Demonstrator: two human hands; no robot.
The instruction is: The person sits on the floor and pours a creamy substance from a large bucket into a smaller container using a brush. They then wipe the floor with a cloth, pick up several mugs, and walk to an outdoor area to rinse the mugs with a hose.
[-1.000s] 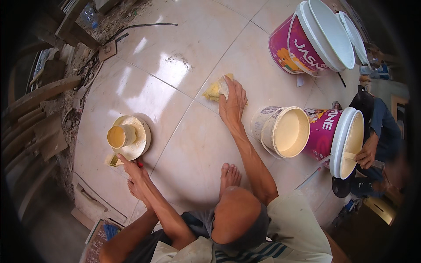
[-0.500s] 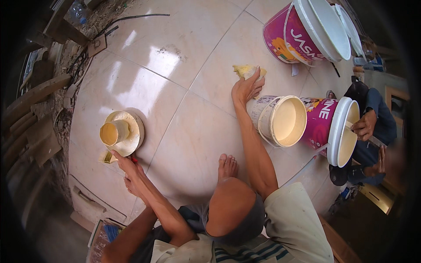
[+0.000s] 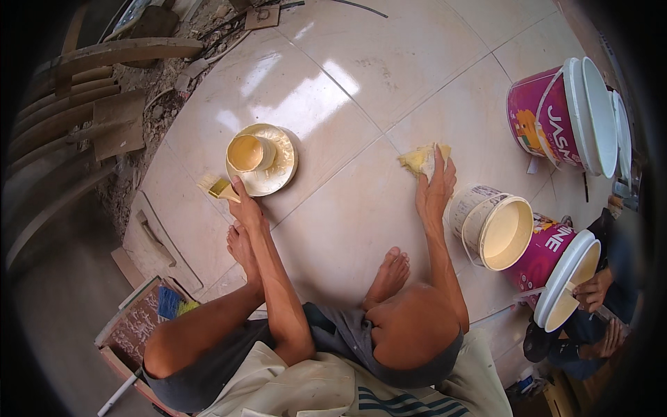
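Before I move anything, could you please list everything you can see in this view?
round dish: 1, cream, left of centre
small cup: 1, cream-yellow, on the dish
paintbrush: 1, pale bristles, left of the dish
yellow pad: 1, yellow, right of centre
small bucket: 1, whitish, right of the pad
upper purple bucket: 1, purple and white, upper right
lower purple bucket: 1, purple and white, lower right
tiled floor: 1, pale, centre
wooden pieces: several, brown, left
cable: at least 1, black, top
box: 1, reddish-brown, lower left
co-worker's hands: 2, bare, lower right
feet: 2, bare, lower middle
left hand: 1, bare, on the paintbrush
right hand: 1, bare, on the pad
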